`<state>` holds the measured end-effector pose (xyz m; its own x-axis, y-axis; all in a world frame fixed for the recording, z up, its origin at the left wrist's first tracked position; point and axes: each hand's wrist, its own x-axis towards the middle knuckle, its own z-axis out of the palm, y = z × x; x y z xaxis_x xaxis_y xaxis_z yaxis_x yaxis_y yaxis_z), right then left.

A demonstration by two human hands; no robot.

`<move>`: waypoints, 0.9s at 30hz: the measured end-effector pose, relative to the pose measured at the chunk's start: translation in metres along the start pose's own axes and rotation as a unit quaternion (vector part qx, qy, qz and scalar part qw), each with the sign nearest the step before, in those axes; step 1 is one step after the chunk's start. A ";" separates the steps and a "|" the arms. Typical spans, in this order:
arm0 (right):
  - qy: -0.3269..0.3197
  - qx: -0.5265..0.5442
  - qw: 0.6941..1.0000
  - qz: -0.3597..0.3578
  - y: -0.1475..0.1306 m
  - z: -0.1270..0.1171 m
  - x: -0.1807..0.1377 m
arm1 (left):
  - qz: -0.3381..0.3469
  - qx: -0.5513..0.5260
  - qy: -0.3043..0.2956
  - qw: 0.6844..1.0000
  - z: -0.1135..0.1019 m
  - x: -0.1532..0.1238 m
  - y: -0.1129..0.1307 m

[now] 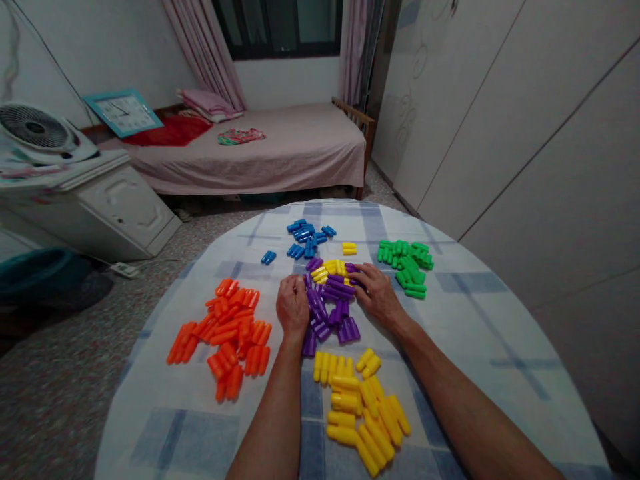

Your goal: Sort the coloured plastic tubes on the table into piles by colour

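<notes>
At the middle of the table lies a pile of purple plastic pieces [319, 307], shaped like short joined tubes. Several yellow pieces [330, 270] are mixed in at its far end. My left hand [293, 303] rests against the pile's left side with its fingers curled; whatever they hold, if anything, is hidden. On the right side, my right hand [375, 290] reaches in with fingers apart, its fingertips touching a purple piece [351, 268] beside the yellow ones. A larger group of yellow pieces [375, 423] lies between my forearms.
Orange pieces [233, 323] lie in a group at the left, blue pieces [305, 233] at the far side, and green pieces [407, 263] at the right. A checked cloth covers the round table [480, 373]. Beyond stand a bed [300, 147], a white cabinet [120, 207] and a wardrobe [500, 120].
</notes>
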<state>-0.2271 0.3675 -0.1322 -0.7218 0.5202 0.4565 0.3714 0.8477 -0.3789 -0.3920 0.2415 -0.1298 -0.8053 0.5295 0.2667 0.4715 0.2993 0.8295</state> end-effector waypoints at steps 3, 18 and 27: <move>0.010 -0.020 0.999 0.030 0.001 -0.002 -0.003 | -0.002 -0.004 -0.002 1.000 0.000 0.000 0.000; -0.041 -0.026 0.997 -0.057 -0.017 -0.004 0.000 | -0.007 -0.006 -0.002 1.000 0.000 0.000 0.000; -0.039 -0.066 0.996 -0.055 -0.012 -0.003 0.000 | -0.007 -0.006 -0.002 1.000 0.001 0.000 -0.001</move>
<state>-0.2296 0.3577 -0.1248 -0.8036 0.4181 0.4237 0.3571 0.9081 -0.2188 -0.3927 0.2420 -0.1311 -0.8106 0.5285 0.2521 0.4548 0.2972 0.8395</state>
